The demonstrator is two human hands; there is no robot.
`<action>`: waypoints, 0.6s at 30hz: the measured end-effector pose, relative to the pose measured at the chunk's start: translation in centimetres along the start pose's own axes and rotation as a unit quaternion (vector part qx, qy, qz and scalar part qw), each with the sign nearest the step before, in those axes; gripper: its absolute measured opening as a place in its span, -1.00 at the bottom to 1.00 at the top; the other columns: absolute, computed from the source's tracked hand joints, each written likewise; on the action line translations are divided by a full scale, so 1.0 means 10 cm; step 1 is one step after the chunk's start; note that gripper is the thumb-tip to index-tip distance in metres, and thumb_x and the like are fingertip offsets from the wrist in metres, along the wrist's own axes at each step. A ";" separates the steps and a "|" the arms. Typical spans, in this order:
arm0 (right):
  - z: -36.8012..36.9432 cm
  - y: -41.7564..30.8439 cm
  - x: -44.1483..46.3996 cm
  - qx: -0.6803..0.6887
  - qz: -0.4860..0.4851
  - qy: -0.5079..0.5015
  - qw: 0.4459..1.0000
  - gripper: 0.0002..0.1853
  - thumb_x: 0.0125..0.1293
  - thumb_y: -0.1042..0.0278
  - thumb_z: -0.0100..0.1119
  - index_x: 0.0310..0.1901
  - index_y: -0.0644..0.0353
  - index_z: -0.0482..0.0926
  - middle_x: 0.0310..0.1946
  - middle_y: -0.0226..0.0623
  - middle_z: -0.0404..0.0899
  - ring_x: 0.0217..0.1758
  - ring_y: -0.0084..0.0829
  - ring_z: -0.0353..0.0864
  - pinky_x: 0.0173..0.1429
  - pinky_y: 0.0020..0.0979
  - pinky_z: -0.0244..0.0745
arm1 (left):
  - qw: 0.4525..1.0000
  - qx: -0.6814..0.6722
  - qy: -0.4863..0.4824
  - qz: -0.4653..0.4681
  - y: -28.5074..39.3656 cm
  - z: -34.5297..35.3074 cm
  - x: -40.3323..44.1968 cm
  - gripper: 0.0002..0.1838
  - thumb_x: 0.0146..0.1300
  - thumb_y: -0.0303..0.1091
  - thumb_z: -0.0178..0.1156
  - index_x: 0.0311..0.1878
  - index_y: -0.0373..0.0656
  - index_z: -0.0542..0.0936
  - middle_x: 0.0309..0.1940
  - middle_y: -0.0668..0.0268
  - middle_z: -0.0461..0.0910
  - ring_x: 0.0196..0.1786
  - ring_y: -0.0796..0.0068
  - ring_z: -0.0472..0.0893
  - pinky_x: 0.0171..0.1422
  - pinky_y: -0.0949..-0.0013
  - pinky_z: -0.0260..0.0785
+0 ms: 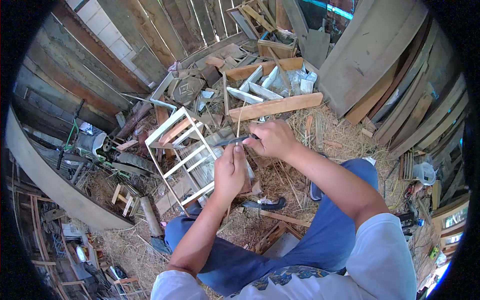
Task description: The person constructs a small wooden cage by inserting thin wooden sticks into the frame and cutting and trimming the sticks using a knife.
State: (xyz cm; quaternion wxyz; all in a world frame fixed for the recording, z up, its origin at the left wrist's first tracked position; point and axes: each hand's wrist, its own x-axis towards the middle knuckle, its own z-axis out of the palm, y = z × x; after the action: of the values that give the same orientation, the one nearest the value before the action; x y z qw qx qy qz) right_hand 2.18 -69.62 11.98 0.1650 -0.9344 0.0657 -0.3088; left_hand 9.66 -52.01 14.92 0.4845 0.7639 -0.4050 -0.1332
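Observation:
My right hand (272, 139) is closed round the dark handle of a knife (231, 141), whose blade points left. Just left of it and slightly lower, my left hand (231, 167) pinches a thin pale strip (240, 120) that rises upward past the blade. The blade lies across the strip near my left fingertips. Beside my left hand a pale slatted wooden frame (172, 169) leans at an angle. Below my hands, a dark curved tool (265, 204) lies on the ground between my legs.
Straw and wood scraps cover the ground. A wooden frame with white pieces (277, 107) lies ahead. Large boards (370, 55) lean at the right, and a long curved board (60, 185) stands at the left. A small wooden box (280, 242) sits between my legs.

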 end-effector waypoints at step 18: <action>0.11 0.15 0.07 0.407 0.198 -0.236 0.860 -0.35 0.49 -0.28 -0.03 -0.38 0.24 0.63 -0.59 -0.19 0.55 -0.50 -0.40 0.43 -0.29 -0.28 0.36 | 0.896 -0.395 -0.062 -0.190 -0.19 0.01 -0.04 -0.71 0.64 -0.15 -0.11 -0.22 -0.08 0.39 -0.59 0.58 0.20 -0.61 0.79 0.13 -0.59 0.59 -0.05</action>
State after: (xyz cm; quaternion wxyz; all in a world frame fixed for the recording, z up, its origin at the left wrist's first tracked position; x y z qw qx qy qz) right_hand 3.33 -70.93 11.01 0.5990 -0.7961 0.0765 -0.0390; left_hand 10.33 -51.41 13.16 0.6857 0.5619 -0.1954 -0.4193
